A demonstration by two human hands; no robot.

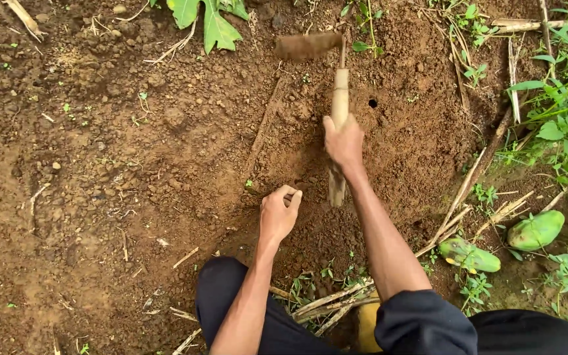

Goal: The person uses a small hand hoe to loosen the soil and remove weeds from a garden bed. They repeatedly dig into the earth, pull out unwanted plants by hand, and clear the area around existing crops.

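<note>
the right hand [344,143] grips the pale wooden handle of a small hoe [338,112], its fingers wrapped tight round the shaft a little above its lower end. the hoe stands nearly upright in the view, the handle running from near the left hand up to a mud-caked blade [307,45] that lies crosswise at the top, over the loose brown soil [133,164]. the left hand [279,213] rests low on the earth just beside the bottom end of the handle, its fingers curled in together against the thumb as if pinching something small; what they close on cannot be told. both hands work at the edge of a shallow scooped patch in the ground, where the soil is darker and freshly turned. a small round hole [372,103] shows in the dirt just right of the handle. two green papaya-like fruits [535,230] lie on the ground to the right, near dry stalks [468,197] and low weeds. a broad green leaf [215,23] hangs in at the top. the person's dark trousers [231,296] fill the bottom edge.
</note>
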